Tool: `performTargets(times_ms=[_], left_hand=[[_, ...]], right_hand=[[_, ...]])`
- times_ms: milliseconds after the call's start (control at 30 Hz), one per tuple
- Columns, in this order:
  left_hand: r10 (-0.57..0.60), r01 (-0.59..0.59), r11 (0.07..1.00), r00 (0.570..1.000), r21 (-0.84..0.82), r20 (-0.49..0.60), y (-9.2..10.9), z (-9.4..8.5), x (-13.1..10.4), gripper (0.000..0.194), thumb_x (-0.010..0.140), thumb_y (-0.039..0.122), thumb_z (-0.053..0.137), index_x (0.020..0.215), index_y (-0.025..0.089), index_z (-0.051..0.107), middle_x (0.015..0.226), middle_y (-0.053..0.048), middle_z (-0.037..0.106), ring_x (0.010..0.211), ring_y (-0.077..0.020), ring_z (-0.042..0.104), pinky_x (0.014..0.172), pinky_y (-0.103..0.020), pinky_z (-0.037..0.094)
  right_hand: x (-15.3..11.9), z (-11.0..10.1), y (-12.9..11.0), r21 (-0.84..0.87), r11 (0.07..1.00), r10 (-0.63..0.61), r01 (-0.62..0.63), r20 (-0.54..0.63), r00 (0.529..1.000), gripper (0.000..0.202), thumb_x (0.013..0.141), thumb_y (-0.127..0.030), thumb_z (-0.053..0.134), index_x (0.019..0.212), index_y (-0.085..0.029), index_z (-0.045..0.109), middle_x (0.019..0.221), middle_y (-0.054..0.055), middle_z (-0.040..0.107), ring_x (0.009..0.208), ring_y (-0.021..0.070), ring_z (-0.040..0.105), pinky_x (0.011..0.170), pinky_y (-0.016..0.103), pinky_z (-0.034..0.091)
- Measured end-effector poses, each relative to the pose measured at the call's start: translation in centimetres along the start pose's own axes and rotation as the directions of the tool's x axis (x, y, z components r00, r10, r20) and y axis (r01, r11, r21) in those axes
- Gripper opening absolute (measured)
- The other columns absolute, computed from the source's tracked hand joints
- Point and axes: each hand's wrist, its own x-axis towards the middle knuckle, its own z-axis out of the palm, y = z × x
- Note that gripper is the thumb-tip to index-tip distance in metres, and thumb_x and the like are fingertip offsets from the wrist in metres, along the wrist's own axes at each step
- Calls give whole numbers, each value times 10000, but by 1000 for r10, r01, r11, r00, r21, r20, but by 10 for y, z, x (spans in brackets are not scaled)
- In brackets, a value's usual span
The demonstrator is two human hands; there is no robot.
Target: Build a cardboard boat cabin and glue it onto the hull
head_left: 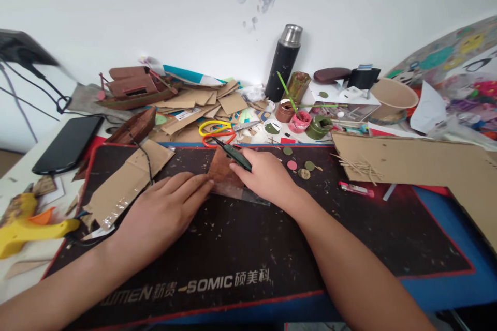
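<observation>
My right hand [267, 173] is closed around a slim dark green tool [237, 156] whose thin black tip points up and to the left. Its exact kind I cannot make out. Under that hand lies a flat reddish-brown piece [223, 171], with a clear plastic strip [254, 196] along its near edge. My left hand [159, 212] rests palm down on the dark mat [240, 238], fingers stretched out, their tips at the brown piece's left edge. Scissors [217, 132] with yellow and orange handles lie just beyond the brown piece.
Cardboard scraps [194, 98], paint pots [298, 121] and a black thermos [283, 62] line the back. A yellow glue gun [34, 227] and a phone [69, 144] lie left. A cable [142, 150] runs by my left hand. Cardboard [404, 158] with thin sticks [361, 167] lies right.
</observation>
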Motion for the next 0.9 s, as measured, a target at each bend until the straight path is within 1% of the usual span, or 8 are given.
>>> performTargets(times_ms=[67, 167, 267, 433, 567, 667, 767, 900], left_hand=[[-42, 43, 999, 999, -14, 32, -5, 5, -1, 390, 1054, 159, 473, 1360, 139, 713, 1295, -165, 780, 1133, -338, 722, 909, -487, 614], [-51, 54, 996, 998, -69, 41, -10, 14, -2, 402, 1059, 172, 462, 1367, 164, 718, 1306, -149, 782, 1152, -331, 720, 943, -491, 606], [-49, 52, 991, 998, -121, 31, -13, 19, -4, 420, 1064, 184, 449, 1392, 197, 710, 1327, -136, 774, 1199, -328, 702, 981, -498, 592], [-43, 44, 986, 999, -158, 9, -16, 20, -7, 433, 1055, 168, 455, 1417, 206, 691, 1330, -135, 767, 1234, -334, 683, 1007, -505, 585], [-33, 37, 984, 999, -172, 23, -17, 22, -9, 437, 1048, 158, 468, 1436, 178, 668, 1358, -146, 748, 1284, -352, 661, 1025, -522, 592], [-50, 56, 978, 998, -199, 38, -18, 24, -11, 480, 1028, 128, 461, 1464, 197, 650, 1394, -134, 730, 1302, -343, 659, 1047, -505, 588], [-68, 75, 974, 997, -212, 38, -19, 25, -11, 493, 1022, 133, 462, 1469, 223, 649, 1390, -125, 731, 1268, -343, 677, 1040, -515, 578], [-55, 58, 976, 998, -210, 23, -20, 24, -8, 436, 1033, 153, 494, 1428, 209, 669, 1331, -141, 748, 1199, -340, 691, 1026, -523, 548]], right_hand=[[0, 0, 0, 19, 1000, 14, -14, 5, 1000, 207, 1045, -368, 651, 1156, -223, 749, 1033, 92, 828, 918, 273, 754, 704, 326, 443], [1, 0, 0, 71, 997, 24, -24, 0, 1000, 220, 1042, -344, 649, 1204, -231, 746, 1091, 86, 832, 972, 273, 763, 749, 333, 472], [2, 1, 1, 60, 998, 35, -36, 7, 999, 199, 1037, -352, 650, 1157, -234, 755, 1069, 84, 832, 954, 276, 763, 739, 339, 474], [2, 3, 1, 56, 996, 61, -62, 16, 998, 184, 1039, -355, 639, 1112, -231, 753, 1027, 77, 827, 924, 268, 759, 734, 337, 470], [2, 4, 1, 39, 997, 72, -73, 15, 997, 185, 1034, -362, 649, 1114, -234, 756, 991, 78, 815, 914, 267, 752, 744, 332, 480], [1, 5, 0, 33, 996, 83, -84, 23, 996, 204, 1038, -381, 647, 1139, -246, 762, 978, 71, 816, 898, 265, 751, 737, 328, 478], [2, 6, 0, 34, 996, 83, -84, 22, 996, 221, 1038, -390, 646, 1172, -261, 764, 1002, 56, 826, 904, 264, 757, 730, 331, 478], [2, 7, 0, 14, 997, 76, -76, 21, 997, 253, 1040, -393, 637, 1227, -277, 762, 1063, 46, 839, 946, 272, 768, 752, 343, 491]])
